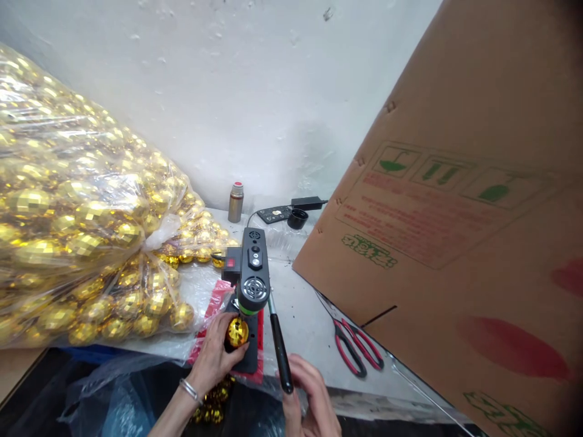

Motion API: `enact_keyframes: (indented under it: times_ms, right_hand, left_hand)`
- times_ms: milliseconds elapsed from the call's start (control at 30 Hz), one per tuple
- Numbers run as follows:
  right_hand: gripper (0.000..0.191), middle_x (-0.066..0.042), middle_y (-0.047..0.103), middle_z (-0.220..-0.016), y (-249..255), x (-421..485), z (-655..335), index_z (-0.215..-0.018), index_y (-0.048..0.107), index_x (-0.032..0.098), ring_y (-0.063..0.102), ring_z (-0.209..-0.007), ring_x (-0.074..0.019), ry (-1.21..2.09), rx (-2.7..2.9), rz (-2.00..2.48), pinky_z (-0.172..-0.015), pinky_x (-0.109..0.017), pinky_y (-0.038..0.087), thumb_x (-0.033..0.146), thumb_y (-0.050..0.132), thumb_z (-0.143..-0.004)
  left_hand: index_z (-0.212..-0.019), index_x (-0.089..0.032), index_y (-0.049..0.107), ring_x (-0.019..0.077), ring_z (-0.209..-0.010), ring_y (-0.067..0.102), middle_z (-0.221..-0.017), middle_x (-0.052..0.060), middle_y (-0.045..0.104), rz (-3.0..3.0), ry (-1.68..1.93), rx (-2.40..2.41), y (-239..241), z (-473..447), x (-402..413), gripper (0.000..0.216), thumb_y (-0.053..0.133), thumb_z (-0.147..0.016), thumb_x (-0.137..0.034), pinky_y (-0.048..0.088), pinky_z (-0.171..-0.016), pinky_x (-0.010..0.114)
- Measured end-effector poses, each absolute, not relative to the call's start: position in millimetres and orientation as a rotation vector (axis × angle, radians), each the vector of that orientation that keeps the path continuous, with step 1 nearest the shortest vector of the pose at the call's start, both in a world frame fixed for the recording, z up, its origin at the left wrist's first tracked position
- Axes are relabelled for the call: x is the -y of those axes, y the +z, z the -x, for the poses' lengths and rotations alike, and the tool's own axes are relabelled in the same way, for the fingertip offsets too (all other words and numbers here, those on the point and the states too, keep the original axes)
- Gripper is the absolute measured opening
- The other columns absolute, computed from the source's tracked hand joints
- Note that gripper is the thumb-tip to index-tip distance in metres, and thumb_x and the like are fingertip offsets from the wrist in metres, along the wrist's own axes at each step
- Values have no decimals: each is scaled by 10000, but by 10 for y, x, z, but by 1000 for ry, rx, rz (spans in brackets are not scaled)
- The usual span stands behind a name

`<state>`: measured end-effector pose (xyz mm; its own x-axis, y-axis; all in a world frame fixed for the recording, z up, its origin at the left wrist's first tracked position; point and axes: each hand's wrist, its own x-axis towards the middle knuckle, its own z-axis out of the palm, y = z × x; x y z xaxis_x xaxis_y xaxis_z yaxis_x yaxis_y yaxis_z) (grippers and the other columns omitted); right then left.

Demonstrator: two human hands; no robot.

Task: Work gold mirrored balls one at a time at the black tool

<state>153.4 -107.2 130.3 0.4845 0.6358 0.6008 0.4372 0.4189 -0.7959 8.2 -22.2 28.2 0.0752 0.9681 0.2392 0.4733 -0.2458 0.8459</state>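
My left hand point(214, 357) is closed on a small gold faceted ball point(237, 332), holding it under the head of a black press-like machine point(252, 270) on its black base. A metal bracelet sits on that wrist. My right hand point(306, 388) grips the lower end of the machine's black lever handle point(280, 352), which slants down from the machine toward me. More gold balls point(212, 406) lie below the table edge under my left hand.
A huge clear plastic bag of gold faceted balls point(77, 224) fills the left. A big tilted cardboard box point(455, 230) fills the right. Red-handled scissors point(353, 349) lie beside it. A metal flask point(235, 202), power strip point(274, 213) and black cup point(297, 218) stand by the wall.
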Motion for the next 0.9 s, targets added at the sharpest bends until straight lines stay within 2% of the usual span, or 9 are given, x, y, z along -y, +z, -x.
enact_keyframes:
  times_ms: [33, 100, 167, 267, 367, 433, 567, 700, 900]
  right_hand:
    - [179, -94, 731, -1032, 1312, 1046, -1537, -1058, 715, 206, 704, -875, -172, 142, 1136, 1195, -723, -254, 556, 336, 612, -990]
    - [294, -136, 695, -1184, 1335, 986, -1543, -1191, 667, 193, 698, -959, -191, 73, 1185, 1184, -722, -274, 570, 370, 668, -956]
    - [361, -146, 685, -1219, 1388, 912, -1549, -1217, 647, 197, 695, -1040, -215, -10, 1262, 1146, -791, -319, 591, 422, 687, -938]
    - [320, -113, 728, -1090, 1525, 781, -1561, -1146, 661, 211, 719, -998, -208, -59, 1399, 1042, -817, -340, 598, 479, 593, -984]
    - [257, -57, 699, -836, 1625, 667, -1565, -925, 632, 207, 687, -727, -154, -54, 1554, 912, -623, -274, 547, 403, 506, -1035]
    - [280, -22, 640, -731, 1614, 625, -1543, -803, 562, 215, 619, -628, -125, -76, 1597, 897, -579, -260, 495, 292, 450, -1047]
    - [328, 1, 597, -699, 1460, 599, -1433, -755, 502, 216, 550, -620, -110, -113, 1505, 955, -636, -267, 469, 202, 366, -1053]
    - [338, 22, 525, -650, 1368, 591, -1330, -720, 459, 220, 456, -556, -101, -109, 1394, 913, -573, -256, 401, 199, 368, -1046]
    - [333, 29, 550, -686, 1370, 667, -1317, -728, 458, 224, 507, -578, -109, -57, 1379, 1028, -722, -310, 482, 156, 353, -1037]
  left_hand:
    - [-1269, -207, 594, 371, -1217, 625, -1257, 153, 676, -1803, 1093, -1439, 276, -89, 207, 503, 707, -788, -303, 488, -1066, 574]
    - [-1231, -202, 615, 376, -1156, 642, -1182, 144, 701, -1846, 1067, -1472, 273, -106, 179, 489, 721, -761, -291, 493, -1033, 579]
    - [-1198, -201, 631, 378, -1115, 646, -1143, 133, 706, -1883, 1043, -1494, 285, -121, 157, 475, 727, -740, -282, 492, -1006, 581]
    - [-1187, -190, 636, 382, -1099, 639, -1136, 137, 700, -1900, 988, -1487, 321, -134, 144, 472, 737, -740, -299, 492, -973, 574]
    - [-1186, -190, 634, 380, -1073, 638, -1107, 133, 703, -1878, 958, -1501, 351, -147, 150, 475, 748, -742, -314, 486, -960, 563]
    - [-1194, -201, 631, 376, -1057, 638, -1098, 125, 705, -1866, 957, -1510, 358, -160, 158, 478, 751, -746, -316, 476, -962, 558]
    - [-1184, -211, 634, 377, -1056, 632, -1103, 121, 704, -1854, 955, -1510, 367, -183, 165, 466, 760, -745, -306, 458, -965, 554]
    - [-1142, -229, 641, 360, -1017, 636, -1049, 101, 704, -1837, 962, -1509, 386, -198, 166, 415, 748, -746, -290, 467, -941, 526]
    - [-1077, -230, 636, 341, -972, 635, -982, 75, 684, -1859, 992, -1525, 390, -216, 177, 348, 735, -747, -278, 483, -904, 490]
